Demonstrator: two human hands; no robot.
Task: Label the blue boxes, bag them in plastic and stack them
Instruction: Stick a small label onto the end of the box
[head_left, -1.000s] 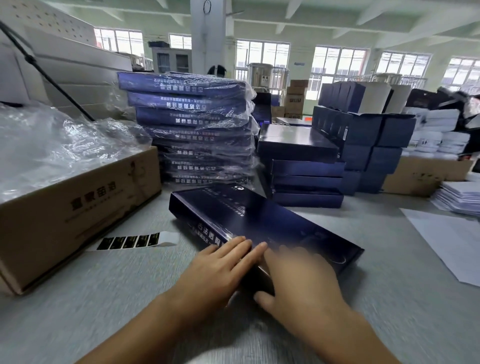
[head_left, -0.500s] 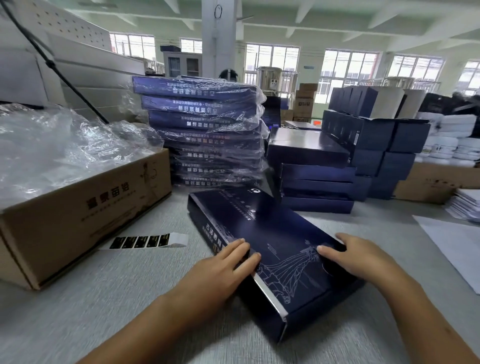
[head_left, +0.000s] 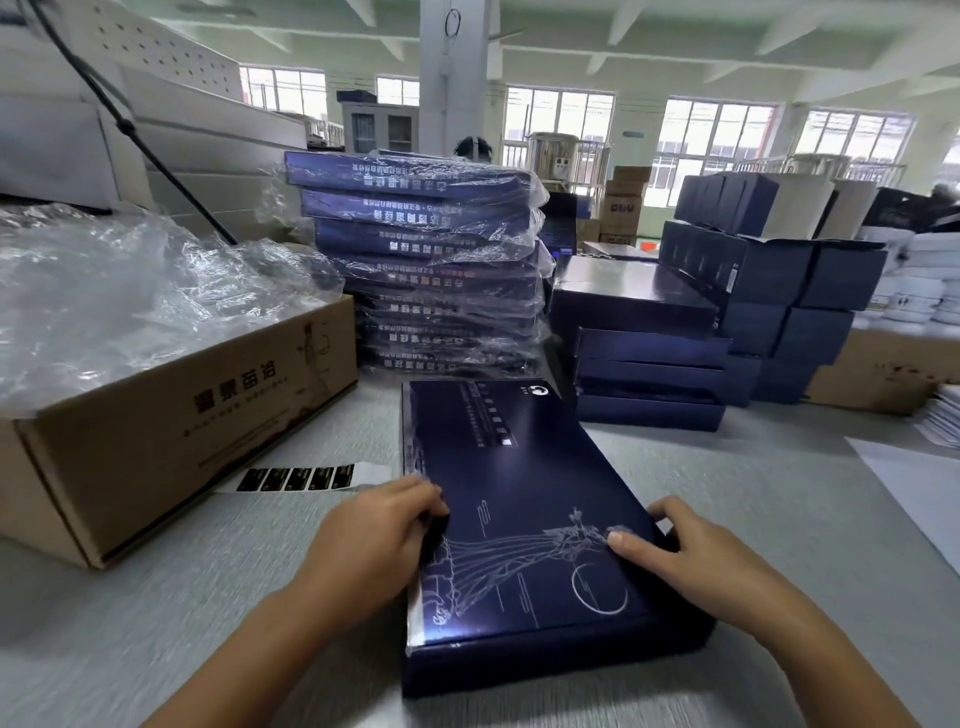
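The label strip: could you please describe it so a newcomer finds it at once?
Find the cardboard box of crumpled plastic on the left. On the table at its foot lies the label strip, the only white ribbon carrying black squares.

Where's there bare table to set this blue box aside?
Bare table lies right of the blue box, between the unbagged stack and the white sheet. Another patch lies near left, before the cardboard box and label strip. The back is crowded: the bagged stack sits just beyond.
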